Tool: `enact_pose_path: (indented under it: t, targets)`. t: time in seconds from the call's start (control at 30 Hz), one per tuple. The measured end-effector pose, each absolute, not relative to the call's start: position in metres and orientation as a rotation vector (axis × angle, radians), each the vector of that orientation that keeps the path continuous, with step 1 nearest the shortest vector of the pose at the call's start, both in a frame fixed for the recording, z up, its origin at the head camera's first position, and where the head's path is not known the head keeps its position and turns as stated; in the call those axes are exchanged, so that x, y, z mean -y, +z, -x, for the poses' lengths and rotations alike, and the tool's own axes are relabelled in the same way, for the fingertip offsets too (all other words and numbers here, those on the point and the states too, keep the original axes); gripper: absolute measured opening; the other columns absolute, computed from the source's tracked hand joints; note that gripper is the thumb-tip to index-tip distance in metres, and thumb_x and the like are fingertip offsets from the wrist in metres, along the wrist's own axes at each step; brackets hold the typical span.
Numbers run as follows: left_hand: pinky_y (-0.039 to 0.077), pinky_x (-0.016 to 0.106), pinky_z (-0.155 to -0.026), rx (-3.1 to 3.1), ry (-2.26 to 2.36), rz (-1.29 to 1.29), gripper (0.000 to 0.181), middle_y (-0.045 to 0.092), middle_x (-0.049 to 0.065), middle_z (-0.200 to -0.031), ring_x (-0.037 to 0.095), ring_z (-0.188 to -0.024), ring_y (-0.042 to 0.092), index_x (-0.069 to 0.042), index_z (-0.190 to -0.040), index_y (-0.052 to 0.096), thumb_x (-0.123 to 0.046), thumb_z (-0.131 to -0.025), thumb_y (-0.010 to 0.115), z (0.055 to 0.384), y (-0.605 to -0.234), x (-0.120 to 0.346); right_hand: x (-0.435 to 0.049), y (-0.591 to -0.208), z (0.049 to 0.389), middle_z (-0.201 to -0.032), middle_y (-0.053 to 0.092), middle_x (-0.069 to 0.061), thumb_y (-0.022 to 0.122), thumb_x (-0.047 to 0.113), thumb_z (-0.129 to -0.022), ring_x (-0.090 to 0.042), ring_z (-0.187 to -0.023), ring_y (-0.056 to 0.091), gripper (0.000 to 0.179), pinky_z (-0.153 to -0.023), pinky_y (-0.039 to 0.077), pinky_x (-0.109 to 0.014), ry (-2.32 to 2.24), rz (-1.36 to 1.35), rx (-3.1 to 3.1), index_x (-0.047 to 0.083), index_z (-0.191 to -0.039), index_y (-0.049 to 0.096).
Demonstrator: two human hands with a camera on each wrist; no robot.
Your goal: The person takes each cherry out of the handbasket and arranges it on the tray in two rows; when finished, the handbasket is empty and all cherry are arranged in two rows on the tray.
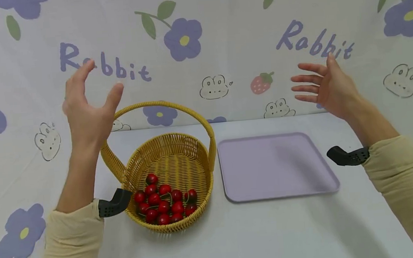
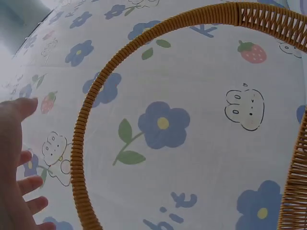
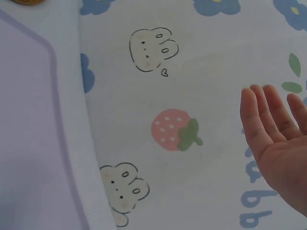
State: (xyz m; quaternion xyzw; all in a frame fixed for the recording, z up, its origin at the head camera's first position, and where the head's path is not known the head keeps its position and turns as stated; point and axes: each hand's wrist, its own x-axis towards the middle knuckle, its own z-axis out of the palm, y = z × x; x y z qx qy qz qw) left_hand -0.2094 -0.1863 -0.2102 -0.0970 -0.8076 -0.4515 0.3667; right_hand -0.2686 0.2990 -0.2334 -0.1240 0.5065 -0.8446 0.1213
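In the head view, my left hand (image 1: 89, 109) is raised at the left, near the handle of a yellow woven basket (image 1: 210, 184). Its thumb and fingers are spread apart and nothing is held. Several red cherries (image 1: 163, 206), a few with green stems, lie in the near part of the basket. My right hand (image 1: 333, 86) is up at the right, above and behind a pale purple tray (image 1: 274, 166), palm turned inward and fingers extended. The left wrist view shows the basket's arched handle (image 2: 79, 158) beside the left fingers. Bare fingers of the right hand (image 3: 278, 139) appear in the right wrist view.
Basket and tray stand side by side on a white table (image 1: 257, 233), the tray to the right. Behind them hangs a white cloth (image 1: 228, 35) printed with purple flowers, rabbits, strawberries and lettering. A black wrist device (image 1: 114, 203) sits on the left sleeve, another (image 1: 348, 156) on the right.
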Motion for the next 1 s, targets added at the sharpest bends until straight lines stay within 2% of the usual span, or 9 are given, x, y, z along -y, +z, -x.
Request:
enact_pose_path:
  t: [0.2,0.33,0.5,0.57,0.67,0.8,0.93,1.0]
  targets:
    - [0.029,0.029,-0.104,2.003,-1.256,0.036,0.058,0.044,-0.004,-0.139,0.008,-0.127,0.036,-0.017,-0.137,0.05,-0.037,-0.085,0.065,0.199,-0.25,0.2,-0.293,-0.264,0.261,-0.117,0.062,-0.017,0.034,0.053,-0.098,-0.031,-0.103,0.062,0.06,-0.086,0.051,-0.039,-2.288,0.484,-1.448,0.006,-0.129,0.056]
    - [0.03,0.032,-0.105,2.062,-1.349,0.034,0.057,0.041,-0.002,-0.141,0.012,-0.128,0.035,-0.018,-0.14,0.047,-0.034,-0.088,0.064,0.201,-0.278,0.211,-0.288,-0.284,0.254,-0.116,0.062,-0.017,0.025,0.051,-0.1,-0.03,-0.103,0.062,0.061,-0.085,0.051,-0.04,-2.174,0.56,-1.399,0.007,-0.129,0.057]
    - [0.027,0.046,-0.106,2.237,-1.431,0.159,0.06,0.036,0.005,-0.146,0.021,-0.134,0.03,-0.014,-0.144,0.04,-0.029,-0.091,0.062,0.203,-0.31,0.228,-0.274,-0.307,0.246,-0.114,0.062,-0.015,0.017,0.047,-0.103,-0.028,-0.102,0.062,0.062,-0.085,0.051,-0.042,-2.083,0.597,-1.402,0.008,-0.129,0.056]
    - [0.032,0.051,-0.099,2.318,-1.442,0.16,0.06,0.037,0.01,-0.146,0.029,-0.13,0.035,-0.012,-0.145,0.039,-0.03,-0.092,0.062,0.202,-0.32,0.234,-0.265,-0.313,0.242,-0.113,0.063,-0.014,0.017,0.046,-0.103,-0.027,-0.101,0.063,0.06,-0.084,0.052,-0.042,-2.071,0.588,-1.432,0.009,-0.128,0.057]
    - [0.038,0.05,-0.086,2.435,-1.427,0.136,0.059,0.046,0.021,-0.13,0.034,-0.112,0.045,-0.011,-0.144,0.04,-0.033,-0.093,0.06,0.201,-0.333,0.238,-0.249,-0.318,0.236,-0.111,0.063,-0.013,0.018,0.045,-0.104,-0.027,-0.099,0.063,0.058,-0.083,0.052,-0.041,-2.046,0.585,-1.483,0.01,-0.127,0.058]
    - [0.04,0.043,-0.075,2.552,-1.406,0.137,0.053,0.053,0.025,-0.105,0.033,-0.093,0.049,-0.01,-0.141,0.044,-0.035,-0.096,0.057,0.203,-0.346,0.242,-0.228,-0.322,0.227,-0.111,0.063,-0.013,0.016,0.045,-0.104,-0.026,-0.098,0.063,0.058,-0.083,0.052,-0.042,-1.984,0.592,-1.481,0.01,-0.128,0.057]
    - [0.04,0.051,-0.084,2.589,-1.477,0.146,0.047,0.055,0.025,-0.119,0.036,-0.101,0.052,-0.005,-0.133,0.051,-0.035,-0.097,0.054,0.207,-0.359,0.246,-0.206,-0.324,0.221,-0.11,0.063,-0.012,0.016,0.046,-0.104,-0.026,-0.097,0.063,0.058,-0.083,0.052,-0.044,-1.893,0.59,-1.507,0.01,-0.127,0.056]
    - [0.037,0.056,-0.091,2.588,-1.557,0.13,0.047,0.051,0.024,-0.13,0.038,-0.11,0.05,-0.002,-0.13,0.053,-0.035,-0.097,0.054,0.208,-0.364,0.246,-0.194,-0.324,0.219,-0.11,0.062,-0.013,0.017,0.047,-0.104,-0.026,-0.097,0.062,0.059,-0.084,0.051,-0.045,-1.848,0.588,-1.524,0.01,-0.127,0.055]
